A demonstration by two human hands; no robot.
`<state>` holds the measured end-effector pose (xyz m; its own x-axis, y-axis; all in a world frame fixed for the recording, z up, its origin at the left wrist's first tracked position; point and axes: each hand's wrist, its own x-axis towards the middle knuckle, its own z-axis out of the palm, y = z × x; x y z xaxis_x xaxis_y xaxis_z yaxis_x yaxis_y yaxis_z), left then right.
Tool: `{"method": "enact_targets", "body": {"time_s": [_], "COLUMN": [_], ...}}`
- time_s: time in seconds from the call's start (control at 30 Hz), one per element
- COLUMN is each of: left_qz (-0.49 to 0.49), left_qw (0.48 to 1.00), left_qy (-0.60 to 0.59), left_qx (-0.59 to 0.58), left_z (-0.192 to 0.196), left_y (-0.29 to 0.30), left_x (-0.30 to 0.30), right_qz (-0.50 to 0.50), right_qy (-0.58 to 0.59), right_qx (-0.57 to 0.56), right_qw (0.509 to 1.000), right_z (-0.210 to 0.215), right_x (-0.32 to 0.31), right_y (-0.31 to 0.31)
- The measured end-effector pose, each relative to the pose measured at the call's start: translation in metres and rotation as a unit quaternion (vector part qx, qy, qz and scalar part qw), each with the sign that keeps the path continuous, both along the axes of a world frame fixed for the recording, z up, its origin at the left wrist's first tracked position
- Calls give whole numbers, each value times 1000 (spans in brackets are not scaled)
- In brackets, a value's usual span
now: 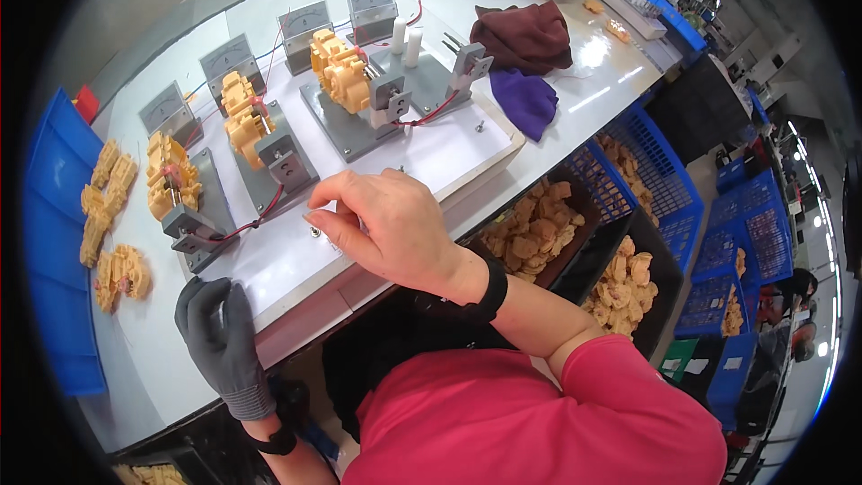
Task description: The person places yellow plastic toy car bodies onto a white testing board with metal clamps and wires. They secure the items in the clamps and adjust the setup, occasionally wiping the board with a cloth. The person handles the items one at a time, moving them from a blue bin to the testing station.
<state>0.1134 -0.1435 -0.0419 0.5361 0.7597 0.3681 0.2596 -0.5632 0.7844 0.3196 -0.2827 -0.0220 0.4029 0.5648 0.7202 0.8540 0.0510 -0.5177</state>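
My right hand [391, 224], bare, hovers over the front edge of a white raised board [395, 256]. Its thumb and forefinger are bent toward each other, a small gap between them, nothing visible in it. Just below the fingertips a small metal stud [314, 232] sticks up. My left hand [218, 332], in a grey glove, is curled closed at the board's left front corner; its fingertips are hidden. Nearest to it stands a grey metal fixture [202, 233] bearing a yellow plastic gear assembly [169, 175]. Similar yellow assemblies [241, 117] [339, 72] sit on neighbouring fixtures.
Several panel meters [373, 11] stand behind the fixtures, joined by red wires. Loose yellow assemblies [121, 277] lie beside a blue bin [63, 242] at left. Brown [525, 36] and purple cloths [525, 103] lie at right. Crates of yellow parts [624, 287] stand below the table's edge.
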Motion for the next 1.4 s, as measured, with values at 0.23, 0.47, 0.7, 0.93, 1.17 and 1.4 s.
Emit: {"method": "enact_targets", "body": {"time_s": [0.23,0.47,0.7,0.93,1.17,1.4], "left_qz": [-7,-3,14,30,2,-54], "left_qw": [1000,1000,1000,998,998,997], "left_qy": [4,22,21,26,-5,-27], "left_qx": [2,16,14,49,62,-45], "left_z": [1,6,13,7,21,79], "left_y": [1,-1,-4,0,-2,46], "left_x": [-1,1,9,5,7,-3], "right_qz": [0,-4,-13,-12,87,201], "right_qy": [-1,0,-2,10,184,147], "right_qx": [1,-2,-5,-36,-21,20], "right_qw": [1000,1000,1000,999,979,968], "right_z": [2,1,2,4,18,28], "right_x": [0,0,1,-5,-20,-51], "right_y": [0,0,-2,2,-3,44]}}
